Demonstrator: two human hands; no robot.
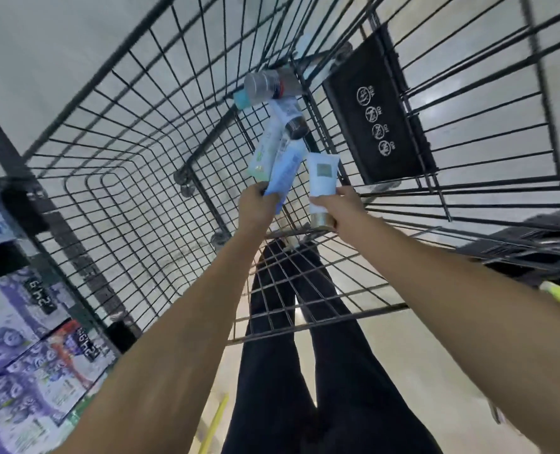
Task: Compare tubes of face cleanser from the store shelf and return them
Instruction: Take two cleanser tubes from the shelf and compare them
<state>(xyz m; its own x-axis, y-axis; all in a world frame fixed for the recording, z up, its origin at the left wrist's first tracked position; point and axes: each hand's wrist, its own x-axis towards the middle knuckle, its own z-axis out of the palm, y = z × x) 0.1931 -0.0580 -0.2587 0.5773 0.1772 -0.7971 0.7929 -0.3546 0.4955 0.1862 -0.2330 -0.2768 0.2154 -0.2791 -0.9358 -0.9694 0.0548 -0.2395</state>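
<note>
Fingers (329,204) pinch a smooth white tube (321,181) over the wire cart (134,132).

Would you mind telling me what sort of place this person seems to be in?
Most likely a shop aisle. A wire shopping cart fills the view, shelves of boxed goods with price tags stand beside it, and the left hand and right hand each hold cosmetic tubes over the cart.

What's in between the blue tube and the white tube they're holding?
Nothing but cart wire: in the head view, a bare gap shows between the blue tube and white tube, with the cart's mesh behind.
</note>
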